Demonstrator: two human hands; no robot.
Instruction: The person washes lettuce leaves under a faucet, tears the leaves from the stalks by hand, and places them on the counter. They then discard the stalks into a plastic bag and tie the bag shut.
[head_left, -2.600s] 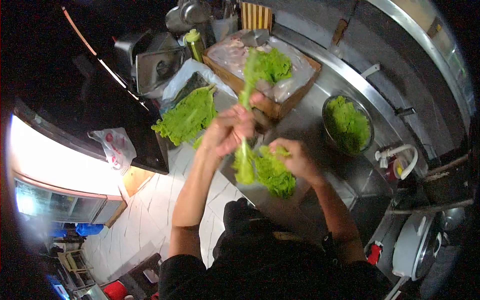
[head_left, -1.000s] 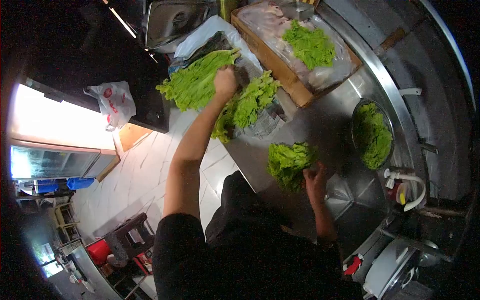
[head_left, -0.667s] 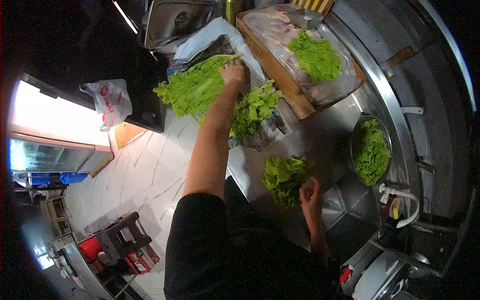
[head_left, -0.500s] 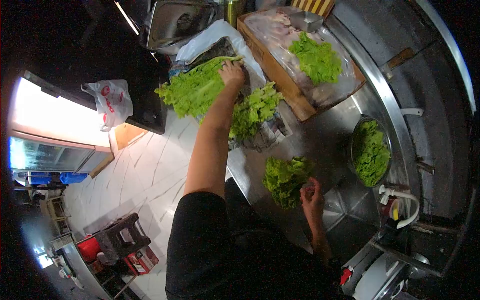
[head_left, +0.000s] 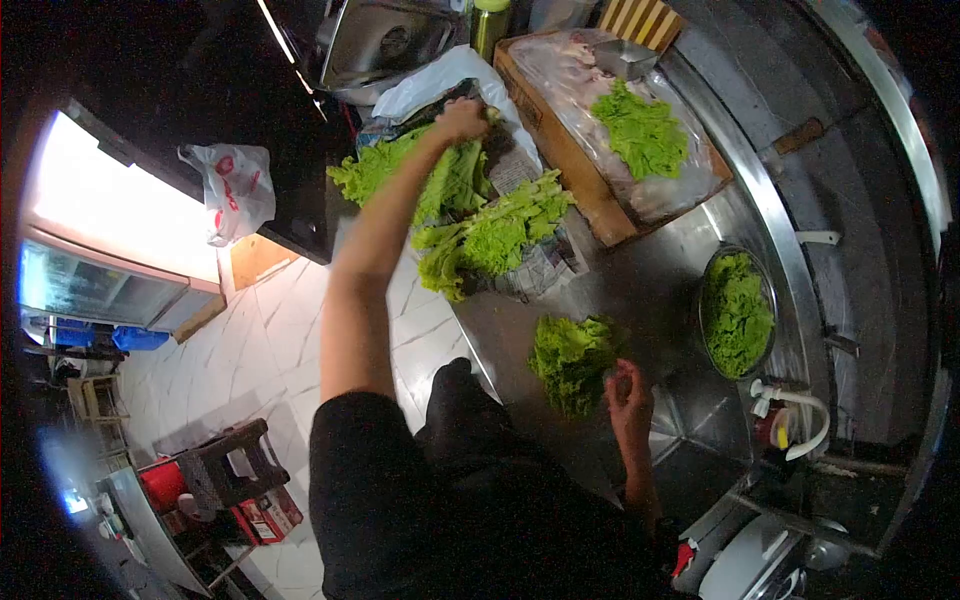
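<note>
My left hand reaches to the far end of the lettuce pile, fingers curled around the stem end of a lettuce leaf; the fingertips are partly hidden. More lettuce leaves lie on newspaper nearer to me. My right hand is closed, with its bent fingers at the edge of a bunch of lettuce over the steel counter. That bunch's stems are hard to see at the fingers.
A cardboard box lined with plastic holds pale meat, with lettuce on top. Lettuce fills a bowl at the right. Beside the sink stands a white curved faucet. A green-capped bottle stands behind.
My left hand has shifted from lying flat on the lettuce to gripping at its stem end, and the leaves under it have moved. My right hand and its bunch stay nearly still.
</note>
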